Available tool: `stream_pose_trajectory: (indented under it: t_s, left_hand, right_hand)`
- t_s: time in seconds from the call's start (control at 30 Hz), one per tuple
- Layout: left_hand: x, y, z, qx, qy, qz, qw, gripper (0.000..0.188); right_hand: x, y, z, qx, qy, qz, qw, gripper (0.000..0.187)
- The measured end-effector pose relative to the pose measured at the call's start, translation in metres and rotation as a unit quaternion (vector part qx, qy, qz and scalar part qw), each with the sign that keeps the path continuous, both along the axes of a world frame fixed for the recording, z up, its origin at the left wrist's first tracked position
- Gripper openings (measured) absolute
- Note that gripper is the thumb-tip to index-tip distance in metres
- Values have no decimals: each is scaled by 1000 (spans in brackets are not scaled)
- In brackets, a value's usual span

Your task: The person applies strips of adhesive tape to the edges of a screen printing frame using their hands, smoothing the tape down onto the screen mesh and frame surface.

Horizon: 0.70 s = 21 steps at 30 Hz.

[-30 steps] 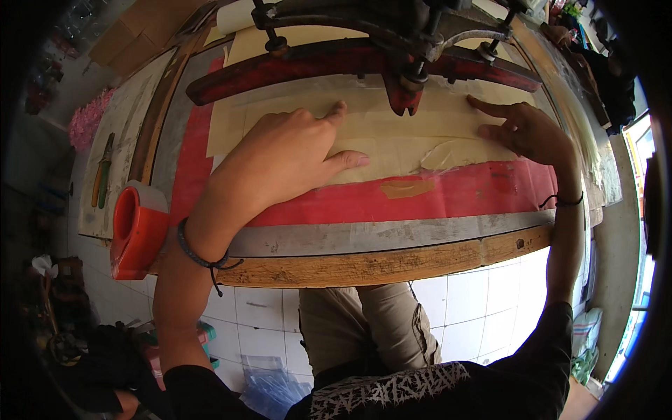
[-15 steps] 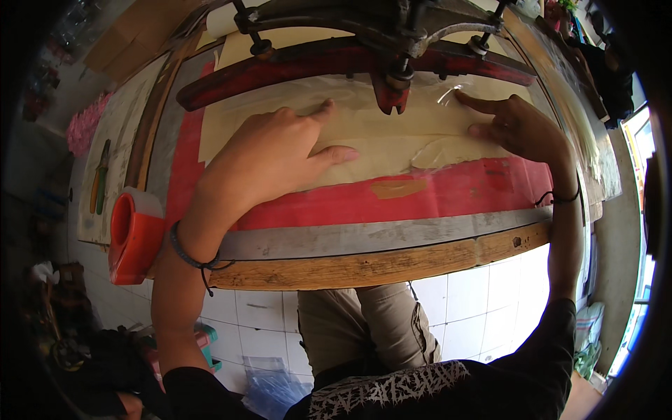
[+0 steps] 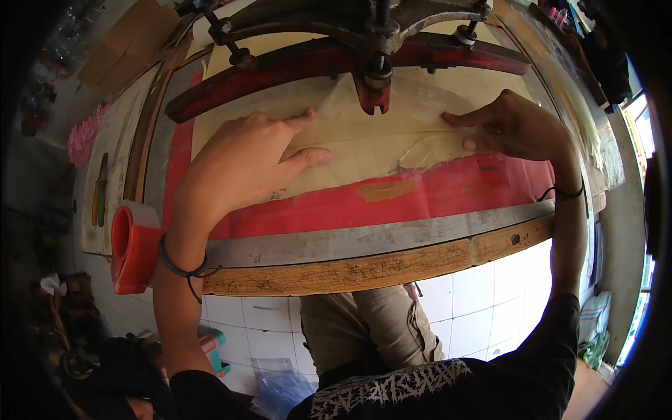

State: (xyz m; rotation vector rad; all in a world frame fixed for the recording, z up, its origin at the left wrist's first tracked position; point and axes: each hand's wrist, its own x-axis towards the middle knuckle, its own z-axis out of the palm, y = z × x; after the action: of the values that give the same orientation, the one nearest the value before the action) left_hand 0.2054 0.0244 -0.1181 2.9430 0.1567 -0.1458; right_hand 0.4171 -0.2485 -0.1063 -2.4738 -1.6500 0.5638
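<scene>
My left hand (image 3: 241,157) lies over the tan sheet (image 3: 336,157), index finger and thumb stretched apart. It grips nothing that I can see; its other fingers are mostly hidden beneath. On the right, my right hand (image 3: 514,129) touches down with a stretched index finger, thumb apart below it and the rest curled. A clear plastic film (image 3: 406,94) spreads between the hands over the tan sheet, running back under a dark red press bar (image 3: 280,77). Under the tan sheet lies a red sheet (image 3: 315,210), with a torn brownish patch (image 3: 386,190) near its front.
A metal bed (image 3: 336,238) with a wooden front edge (image 3: 364,269) carries the sheets. The press's forked bracket (image 3: 373,91) hangs between my hands. An orange tape dispenser (image 3: 131,245) sits by my left wrist. Green-handled pliers (image 3: 100,199) lie on the left board.
My right index finger has drawn nearer and slightly left across the film. The film's folds and glare look different. My left hand keeps its pose, while the whole view has shifted a little.
</scene>
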Motion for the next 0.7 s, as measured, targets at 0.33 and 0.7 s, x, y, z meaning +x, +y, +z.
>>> stream_pose_trajectory:
  t_s: [0.33, 0.7]
  left_hand:
    - [-6, 5, 2, -48, -43, -27, 998, 44]
    - [2, 8, -15, -43, -95, -115, 988, 44]
  right_hand:
    - [0, -2, -1, 29, 80, -22, 996, 33]
    - [14, -7, 1, 6, 24, 22, 999, 25]
